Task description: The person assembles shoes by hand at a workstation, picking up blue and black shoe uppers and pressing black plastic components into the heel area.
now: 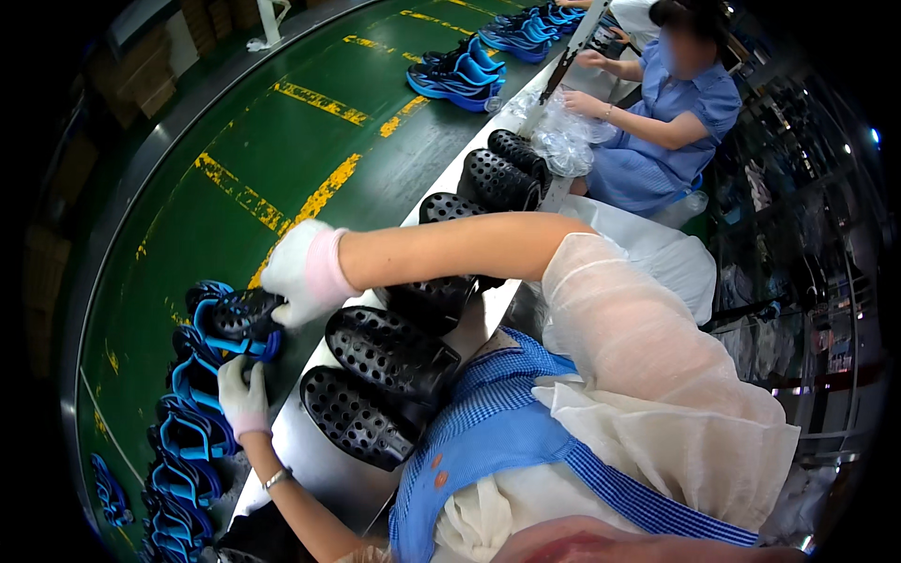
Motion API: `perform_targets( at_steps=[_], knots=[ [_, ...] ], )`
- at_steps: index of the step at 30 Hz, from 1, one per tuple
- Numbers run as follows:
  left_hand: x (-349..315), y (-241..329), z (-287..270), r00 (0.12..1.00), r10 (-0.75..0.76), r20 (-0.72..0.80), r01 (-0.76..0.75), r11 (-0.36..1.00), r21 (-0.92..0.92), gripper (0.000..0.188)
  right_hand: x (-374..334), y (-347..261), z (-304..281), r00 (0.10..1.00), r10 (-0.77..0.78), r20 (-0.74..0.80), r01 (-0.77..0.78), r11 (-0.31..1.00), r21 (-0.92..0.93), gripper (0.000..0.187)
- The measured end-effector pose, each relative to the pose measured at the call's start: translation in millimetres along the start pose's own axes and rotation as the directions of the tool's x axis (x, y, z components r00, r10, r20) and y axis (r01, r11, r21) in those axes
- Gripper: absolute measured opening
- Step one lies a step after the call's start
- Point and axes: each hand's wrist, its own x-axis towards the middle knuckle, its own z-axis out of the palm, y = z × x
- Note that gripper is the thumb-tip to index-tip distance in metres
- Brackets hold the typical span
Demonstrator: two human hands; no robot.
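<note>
My right hand [305,272], in a white glove with a pink cuff, reaches across and grips the end of a black perforated shoe insert [242,314]. The insert sits in the opening of a blue-and-black sports shoe [266,345]. Just below, my gloved left hand [244,399] holds the near side of that shoe, its fingertips partly hidden against it. Several more black perforated inserts [389,352] lie on the white ledge [291,436] between me and the shoes.
A row of blue-and-black shoes [183,479] runs along the green belt [225,235] with yellow markings. More shoes [460,75] stand farther up it. At the upper right a co-worker [676,103] in blue handles clear plastic bags [563,141] beside a metal post [568,61].
</note>
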Motion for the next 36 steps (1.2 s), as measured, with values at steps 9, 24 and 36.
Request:
perform_targets(
  at_steps=[9, 24, 36],
  knots=[
    [24, 52, 17, 0.941, 0.019, -0.337, -0.016, 1.0, 0.012, 0.026, 5, 26, 10, 0.998, 0.015, -0.066, -0.018, 0.998, -0.055, 0.04],
    [25, 39, 46, 0.975, -0.221, -0.021, 0.214, 0.962, -0.172, 0.028, 102, 19, 1, 0.969, -0.108, 0.222, 0.126, 0.99, -0.068, 0.048],
    [41, 31, 37, 0.805, -0.417, 0.423, 0.484, 0.873, -0.06, 0.037, 145, -50, 73, 0.967, -0.028, 0.255, 0.097, 0.96, -0.262, 0.03]
  ],
)
